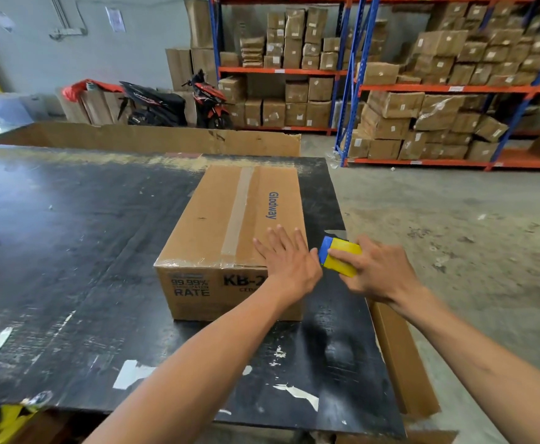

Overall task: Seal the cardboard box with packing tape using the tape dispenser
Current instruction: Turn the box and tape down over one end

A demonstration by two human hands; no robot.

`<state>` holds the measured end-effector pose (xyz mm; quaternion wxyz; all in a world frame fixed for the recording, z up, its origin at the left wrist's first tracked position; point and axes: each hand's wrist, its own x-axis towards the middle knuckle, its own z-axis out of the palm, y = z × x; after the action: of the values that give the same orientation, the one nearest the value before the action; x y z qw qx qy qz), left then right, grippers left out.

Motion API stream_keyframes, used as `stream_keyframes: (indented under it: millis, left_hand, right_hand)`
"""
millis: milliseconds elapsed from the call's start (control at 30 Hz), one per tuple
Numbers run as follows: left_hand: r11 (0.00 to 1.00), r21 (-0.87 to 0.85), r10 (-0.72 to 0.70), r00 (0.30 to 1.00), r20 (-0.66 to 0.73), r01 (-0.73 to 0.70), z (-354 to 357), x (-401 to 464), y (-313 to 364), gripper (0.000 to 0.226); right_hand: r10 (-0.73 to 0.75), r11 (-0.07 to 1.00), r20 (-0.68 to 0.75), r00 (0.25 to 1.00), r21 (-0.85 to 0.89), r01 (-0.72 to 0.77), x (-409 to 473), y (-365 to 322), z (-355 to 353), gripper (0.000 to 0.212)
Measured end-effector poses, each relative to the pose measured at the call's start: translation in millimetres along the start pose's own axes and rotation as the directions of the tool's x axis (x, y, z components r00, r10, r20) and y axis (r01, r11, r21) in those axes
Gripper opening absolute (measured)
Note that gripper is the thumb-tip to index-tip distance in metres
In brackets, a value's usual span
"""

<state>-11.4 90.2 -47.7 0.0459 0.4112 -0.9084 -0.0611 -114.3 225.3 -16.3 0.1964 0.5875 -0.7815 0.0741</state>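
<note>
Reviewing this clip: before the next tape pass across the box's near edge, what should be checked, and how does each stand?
1. Cardboard box flat on the black table: ok.
2. Left hand pressing the box top near its right corner: ok.
3. Right hand gripping the yellow and blue tape dispenser: ok.
4. Dispenser meeting the box's right edge: cannot tell, the left hand covers the spot.
5. Centre seam tape strip laid: ok.
6. Tape left on the roll: cannot tell.
</note>
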Motion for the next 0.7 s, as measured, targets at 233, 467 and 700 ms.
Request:
stream_keyframes:
  millis: [233,467,700]
  left_hand:
    - [0.994,0.08,0.074,0.995,0.073,-0.08,-8.2,-3.1,-16.2,0.067]
    - [0.939,0.021,0.335,0.925,0.178,-0.344,-42.6,-13.4,-118.6,0.075]
    - [1.0,0.014,0.005,0.998,0.065,-0.006,-29.7,-2.9,-115.6,0.109]
  right_hand:
    - [0.225,0.973,-0.11,0.968,0.068,-0.219,11.6,12.4,-20.6,0.049]
    - [0.328,0.931,-0.174,0.929,0.227,-0.286,30.0,3.7,-29.8,0.045]
    - [0.285,0.912,-0.143,0.948,0.345,-0.222,56.8,-32.9,-28.7,0.046]
